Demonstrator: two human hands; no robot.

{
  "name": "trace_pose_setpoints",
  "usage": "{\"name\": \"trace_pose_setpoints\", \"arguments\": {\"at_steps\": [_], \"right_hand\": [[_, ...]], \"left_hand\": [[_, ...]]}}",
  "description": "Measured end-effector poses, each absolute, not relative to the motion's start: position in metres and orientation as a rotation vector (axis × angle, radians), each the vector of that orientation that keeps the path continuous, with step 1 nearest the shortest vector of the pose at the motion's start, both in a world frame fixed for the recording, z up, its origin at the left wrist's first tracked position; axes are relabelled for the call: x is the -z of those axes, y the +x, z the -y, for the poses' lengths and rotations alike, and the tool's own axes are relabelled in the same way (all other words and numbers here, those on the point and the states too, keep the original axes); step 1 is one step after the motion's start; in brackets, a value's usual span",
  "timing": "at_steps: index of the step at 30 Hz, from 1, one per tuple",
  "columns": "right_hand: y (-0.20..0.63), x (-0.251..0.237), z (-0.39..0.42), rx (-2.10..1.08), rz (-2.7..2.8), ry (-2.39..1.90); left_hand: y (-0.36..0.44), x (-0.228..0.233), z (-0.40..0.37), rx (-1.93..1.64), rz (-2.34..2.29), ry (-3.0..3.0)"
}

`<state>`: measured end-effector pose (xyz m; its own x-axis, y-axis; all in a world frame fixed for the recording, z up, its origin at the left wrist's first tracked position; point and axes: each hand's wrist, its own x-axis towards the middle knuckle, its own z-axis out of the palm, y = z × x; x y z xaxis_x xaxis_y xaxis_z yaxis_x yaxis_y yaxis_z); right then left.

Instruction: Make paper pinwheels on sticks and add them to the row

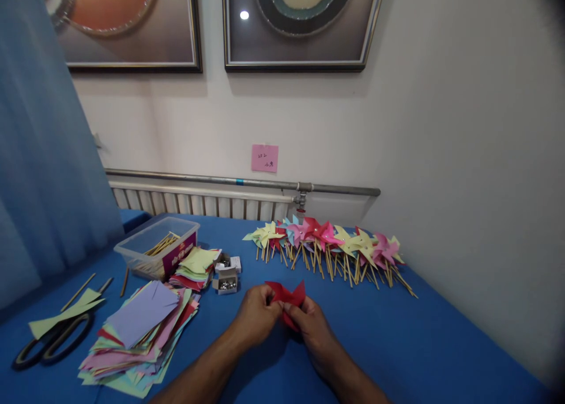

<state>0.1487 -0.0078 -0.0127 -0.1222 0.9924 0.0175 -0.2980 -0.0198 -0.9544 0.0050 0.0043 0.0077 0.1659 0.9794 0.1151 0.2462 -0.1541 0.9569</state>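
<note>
A red sheet of paper (288, 293), partly folded with pointed corners sticking up, is held between both hands above the blue table. My left hand (258, 313) pinches its left side, fingers closed. On the right side my right hand (311, 321) grips it, the thumb pressed near the middle. Just beyond the left hand stand small open boxes of metal pins (226, 283). Behind the hands lies a row of finished paper pinwheels (320, 233) in yellow, pink, red and blue on wooden sticks.
A tall pile of coloured paper (141, 327) lies at left, with cut squares (196, 266) behind it. Black-handled scissors (66, 339) rest under green paper strips. A clear plastic box (136, 242) holds wooden sticks. A blue curtain (48, 157) hangs at left; a radiator (203, 204) lines the wall.
</note>
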Motion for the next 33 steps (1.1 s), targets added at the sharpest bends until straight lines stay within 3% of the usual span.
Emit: {"name": "trace_pose_setpoints", "arguments": {"at_steps": [33], "right_hand": [[0.1509, 0.0132, 0.0084, -1.412, 1.024, -0.9]], "left_hand": [[0.0055, -0.0046, -0.0063, -1.039, -1.097, 1.472]]}}
